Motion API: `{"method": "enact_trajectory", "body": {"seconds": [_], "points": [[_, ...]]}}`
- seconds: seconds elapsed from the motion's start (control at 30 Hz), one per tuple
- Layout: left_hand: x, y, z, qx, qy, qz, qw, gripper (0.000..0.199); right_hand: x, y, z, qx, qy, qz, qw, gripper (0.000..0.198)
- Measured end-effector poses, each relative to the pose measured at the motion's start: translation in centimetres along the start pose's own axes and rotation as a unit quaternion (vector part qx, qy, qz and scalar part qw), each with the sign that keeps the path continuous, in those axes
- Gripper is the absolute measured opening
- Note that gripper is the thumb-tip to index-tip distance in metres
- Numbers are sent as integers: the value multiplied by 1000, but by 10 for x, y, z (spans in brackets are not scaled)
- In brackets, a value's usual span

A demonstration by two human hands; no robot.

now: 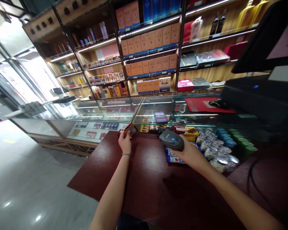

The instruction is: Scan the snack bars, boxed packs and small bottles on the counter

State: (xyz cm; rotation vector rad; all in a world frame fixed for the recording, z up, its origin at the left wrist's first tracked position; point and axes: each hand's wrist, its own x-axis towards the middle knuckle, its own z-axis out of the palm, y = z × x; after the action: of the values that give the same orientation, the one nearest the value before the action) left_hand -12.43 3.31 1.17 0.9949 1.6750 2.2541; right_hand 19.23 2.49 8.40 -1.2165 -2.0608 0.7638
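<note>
My left hand (125, 140) is closed on a small dark-red packet (132, 129) at the back edge of the brown wooden counter (144, 179). More dark-red packets seem to lie right beside those fingers, partly hidden. In my right hand (186, 150) is a black handheld barcode scanner (171, 139) with a blue light on top, its head pointing left and held above the counter. Blue-and-white packets (172, 156) lie on the wood below the scanner. Behind it are yellow-and-brown packs (190, 133), partly covered by the scanner and my hand.
Several lidded jars (213, 150) and green-lidded cans (244, 142) stand at the right. A glass display case (105, 110) runs along the back, with a red mat (206, 104) and mouse on top. A dark monitor (266, 41) overhangs the right side. Shelves of boxes (148, 44) line the wall.
</note>
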Motion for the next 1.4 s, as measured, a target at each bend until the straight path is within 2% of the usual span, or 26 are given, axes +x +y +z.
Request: {"method": "enact_trajectory", "body": {"seconds": [0.1, 0.2, 0.27, 0.33, 0.43, 0.7, 0.87, 0.97, 1.23, 1.4], "points": [[17, 6, -26, 139, 13, 131, 982, 21, 1, 0, -1, -7, 1, 13, 1000, 35], [22, 5, -44, 275, -45, 238, 931, 24, 2, 3, -1, -2, 14, 7, 1000, 36], [22, -2, -48, 348, -86, 263, 896, 28, 3, 6, 0, 10, 21, -2, 1000, 38], [20, -11, -48, 408, -112, 258, 869, 28, 4, 9, 1, 20, 26, -10, 999, 40], [19, -22, -46, 467, -131, 235, 842, 26, 4, 12, 1, 27, 25, -17, 999, 41], [17, -27, -43, 529, -190, 169, 810, 36, 3, 8, -1, 31, 11, 4, 999, 42], [14, -32, -38, 568, -217, 154, 779, 54, 1, 3, -2, 26, -1, 12, 1000, 40], [14, -35, -35, 587, -228, 142, 764, 54, 1, 2, -2, 30, 0, 11, 999, 39], [11, -39, -33, 608, -242, 125, 746, 63, 2, 5, -3, 46, 13, -7, 999, 46], [10, -36, -33, 588, -226, 152, 762, 63, 3, 0, -19, 50, 62, -34, 996, 53]]}}
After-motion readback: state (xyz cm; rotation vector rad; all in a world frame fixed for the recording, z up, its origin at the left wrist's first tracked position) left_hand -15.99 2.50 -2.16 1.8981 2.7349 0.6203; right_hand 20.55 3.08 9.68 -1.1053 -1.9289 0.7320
